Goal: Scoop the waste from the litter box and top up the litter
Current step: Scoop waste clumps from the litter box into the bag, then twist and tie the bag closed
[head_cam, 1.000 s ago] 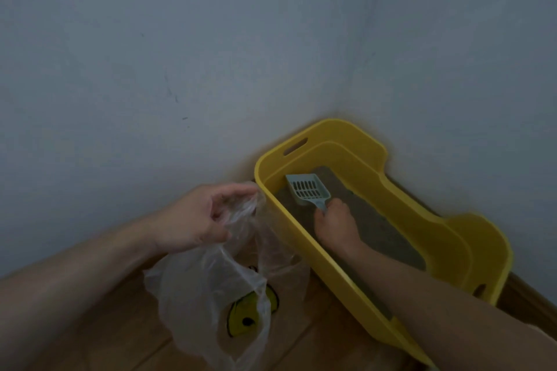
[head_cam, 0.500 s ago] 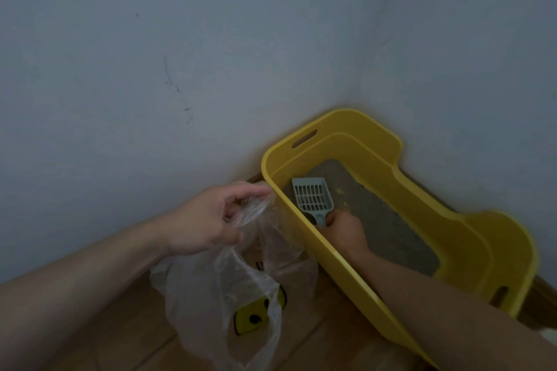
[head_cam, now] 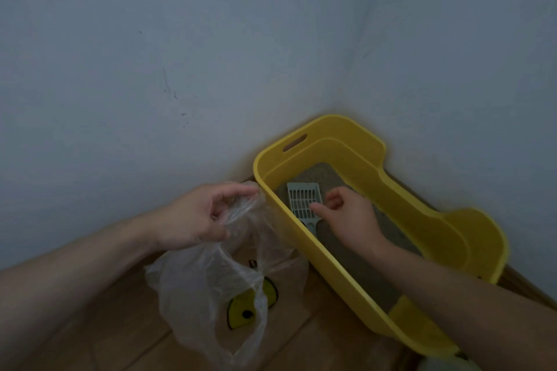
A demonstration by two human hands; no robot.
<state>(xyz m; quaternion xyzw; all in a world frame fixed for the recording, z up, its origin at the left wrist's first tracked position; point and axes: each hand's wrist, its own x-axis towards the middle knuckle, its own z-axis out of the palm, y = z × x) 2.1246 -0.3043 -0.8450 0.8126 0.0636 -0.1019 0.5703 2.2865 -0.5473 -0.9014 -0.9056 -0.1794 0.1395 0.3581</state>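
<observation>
A yellow litter box (head_cam: 428, 211) sits in the corner of the room with grey litter (head_cam: 324, 173) inside. A pale slotted scoop (head_cam: 303, 200) leans against the box's near wall, handle pointing down toward me. My right hand (head_cam: 352, 217) hovers inside the box just right of the scoop, fingers loosely curled, thumb over the scoop's edge, not gripping the handle. My left hand (head_cam: 196, 217) pinches the rim of a clear plastic bag (head_cam: 208, 289), which hangs beside the box's near left wall.
A yellow and black object (head_cam: 250, 306) shows through the bag on the wooden floor (head_cam: 90, 328). Grey walls (head_cam: 150, 69) close in behind and to the right of the box. A pale object (head_cam: 446, 364) peeks in at the bottom right.
My right hand has let go of the scoop's handle and lifted slightly; the scoop now rests against the near wall. My left hand keeps hold of the bag.
</observation>
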